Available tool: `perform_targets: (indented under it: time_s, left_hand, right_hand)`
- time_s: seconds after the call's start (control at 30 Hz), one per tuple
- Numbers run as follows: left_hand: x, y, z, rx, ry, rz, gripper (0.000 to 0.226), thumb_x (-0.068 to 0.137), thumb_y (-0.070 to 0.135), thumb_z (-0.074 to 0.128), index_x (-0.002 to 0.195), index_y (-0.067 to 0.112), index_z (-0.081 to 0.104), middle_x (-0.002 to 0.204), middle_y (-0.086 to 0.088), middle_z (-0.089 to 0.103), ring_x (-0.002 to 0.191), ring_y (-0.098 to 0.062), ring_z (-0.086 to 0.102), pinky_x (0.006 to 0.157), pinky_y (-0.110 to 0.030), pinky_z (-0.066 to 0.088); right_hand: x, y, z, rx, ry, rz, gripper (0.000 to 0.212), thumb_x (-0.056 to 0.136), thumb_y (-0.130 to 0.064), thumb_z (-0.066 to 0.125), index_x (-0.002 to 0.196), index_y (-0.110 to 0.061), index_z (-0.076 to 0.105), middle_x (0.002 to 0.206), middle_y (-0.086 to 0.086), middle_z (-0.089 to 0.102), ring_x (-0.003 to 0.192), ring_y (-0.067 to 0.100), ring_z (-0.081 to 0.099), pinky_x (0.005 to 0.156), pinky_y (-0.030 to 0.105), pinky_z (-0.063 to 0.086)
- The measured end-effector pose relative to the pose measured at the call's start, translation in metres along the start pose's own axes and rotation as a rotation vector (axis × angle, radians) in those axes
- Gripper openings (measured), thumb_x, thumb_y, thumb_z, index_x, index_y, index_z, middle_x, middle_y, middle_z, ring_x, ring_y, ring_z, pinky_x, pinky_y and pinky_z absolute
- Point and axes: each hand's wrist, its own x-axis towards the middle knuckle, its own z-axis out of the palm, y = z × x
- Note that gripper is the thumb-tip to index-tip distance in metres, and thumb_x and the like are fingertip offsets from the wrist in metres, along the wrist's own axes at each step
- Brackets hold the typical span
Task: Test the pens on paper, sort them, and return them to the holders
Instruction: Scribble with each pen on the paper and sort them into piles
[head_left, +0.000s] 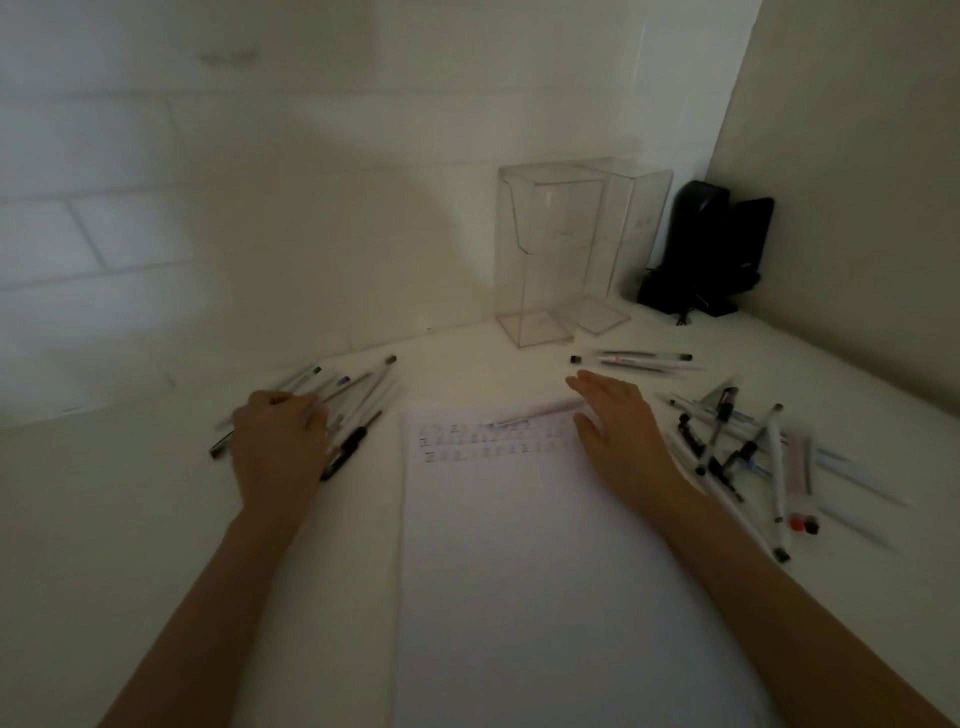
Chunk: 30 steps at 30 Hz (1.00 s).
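Paper (519, 571) is lying closest to me, running up the middle of the table (130, 519); both forearms are coming in either side of it; rows of scribbles (488, 441) are showing near its far end. Left hand (278, 441) is sitting on the left pile (358, 400) of pens, just off the paper's left edge; fingers are curling round a few of them, so it's grasping pens, though everything's pretty blurry. Right hand (618, 426) is hanging flat over the paper's far right corner, fingers straight and released, holding nothing; can't tell if it's touching the sheet. One white pen (540, 410) is lying across the top of the paper, just beside those fingertips. Right pile (737, 447) is sprawling criss-cross to the right of that hand; a few more pens (634, 359) are lying side by side further back. Two clear holders (545, 249) are standing upright against the wall behind those, touching or nearly so, nothing in them as far as I'm seeing; some black thing (711, 249) is sitting in the corner right of them; too dark to tell what.
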Motion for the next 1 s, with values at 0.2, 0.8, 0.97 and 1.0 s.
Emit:
perform_targets:
  time_s: [0.2, 0.8, 0.97, 1.0]
  left_hand:
    - [-0.006, 0.019, 0.006, -0.009, 0.006, 0.070, 0.035, 0.076, 0.002, 0.061, 0.111, 0.004, 0.062, 0.119, -0.023, 0.051, 0.112, -0.042, 0.042, 0.097, -0.046, 0.029]
    - [-0.043, 0.110, 0.048, -0.555, -0.412, 0.560, 0.021, 0.082, 0.032, 0.055, 0.093, 0.016, 0.063, 0.087, 0.007, 0.053, 0.079, 0.003, 0.050, 0.072, -0.003, 0.035]
    - [-0.042, 0.108, 0.051, -0.475, -0.396, 0.389, 0.040, 0.082, 0.015, 0.066, 0.120, 0.013, 0.052, 0.112, 0.000, 0.045, 0.089, -0.006, 0.049, 0.074, -0.007, 0.032]
    - [-0.042, 0.107, 0.050, -0.433, -0.404, 0.394, 0.034, 0.084, 0.015, 0.064, 0.117, 0.012, 0.054, 0.112, -0.001, 0.047, 0.092, -0.009, 0.050, 0.076, -0.011, 0.032]
  right_hand:
    - [0.001, 0.009, 0.011, -0.166, -0.062, 0.008, 0.039, 0.090, -0.014, 0.039, 0.123, -0.004, 0.058, 0.122, 0.017, 0.058, 0.116, 0.035, 0.047, 0.103, 0.038, 0.032]
    - [-0.003, -0.004, 0.014, -0.128, 0.080, -0.285, 0.028, 0.083, -0.024, 0.045, 0.091, -0.009, 0.068, 0.080, 0.006, 0.064, 0.077, 0.016, 0.048, 0.069, 0.028, 0.043]
    - [-0.002, -0.007, -0.002, -0.268, 0.301, -0.086, 0.031, 0.089, -0.034, 0.048, 0.101, -0.012, 0.066, 0.079, 0.005, 0.059, 0.066, 0.022, 0.056, 0.062, 0.030, 0.045]
    - [-0.002, -0.009, -0.007, -0.307, 0.317, -0.012, 0.045, 0.089, -0.052, 0.041, 0.091, -0.015, 0.065, 0.076, 0.003, 0.056, 0.066, 0.020, 0.052, 0.063, 0.030, 0.042]
